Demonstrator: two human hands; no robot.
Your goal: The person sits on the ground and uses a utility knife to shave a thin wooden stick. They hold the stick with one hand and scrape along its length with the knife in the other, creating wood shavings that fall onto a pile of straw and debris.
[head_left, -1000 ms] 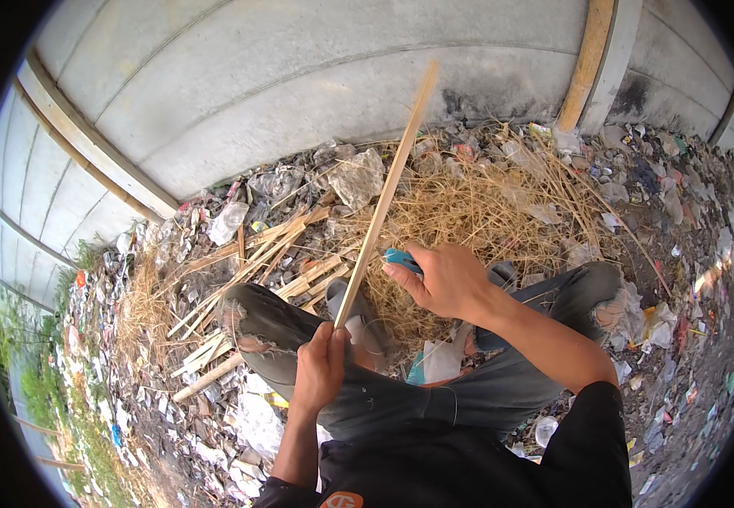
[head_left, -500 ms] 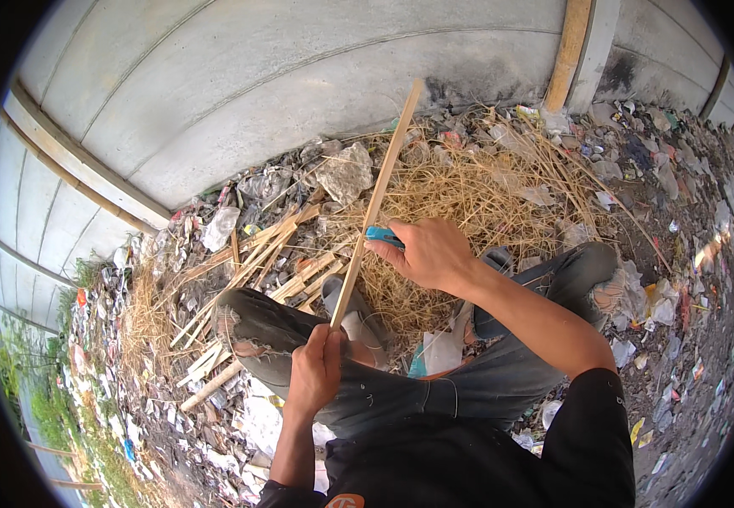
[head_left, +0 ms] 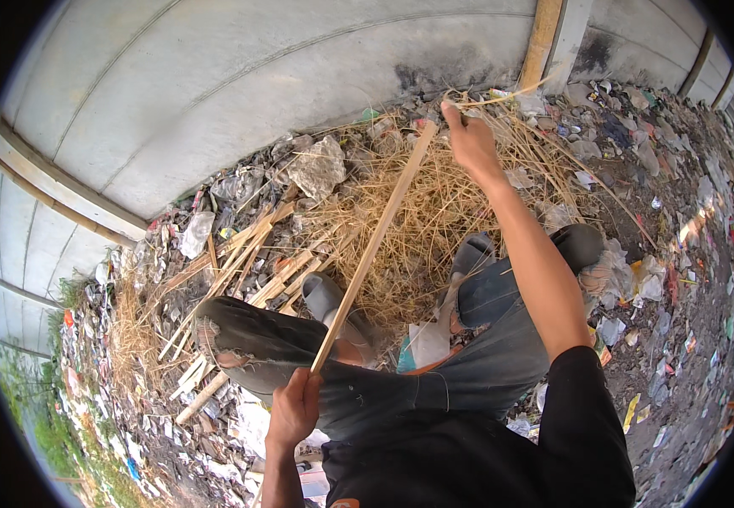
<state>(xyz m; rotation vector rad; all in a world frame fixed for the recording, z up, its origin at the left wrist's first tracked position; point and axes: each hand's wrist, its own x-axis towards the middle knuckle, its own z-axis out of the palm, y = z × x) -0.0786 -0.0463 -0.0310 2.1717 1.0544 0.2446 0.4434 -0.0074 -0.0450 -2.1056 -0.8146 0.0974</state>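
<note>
My left hand is closed round the near end of a long, flat strip of pale wood or bamboo, which slants up and away to the right over my crossed legs. Beyond its far tip, my right hand is closed, with the arm stretched out. A thin curled shaving trails to the right from its fingers. The turquoise-handled cutter seen in that hand earlier is hidden by the fingers now. Below the strip lies a heap of straw-like shavings, between my shoes.
Split strips lie piled left of my knee. A pale stone rests near the grey panel wall, which has a wooden post. Plastic scraps and litter cover the ground on both sides.
My right hand has moved from the strip's middle away toward the wall, past its far end, and a shaving now trails from it. The strip's far end is lower; my left hand keeps its grip.
</note>
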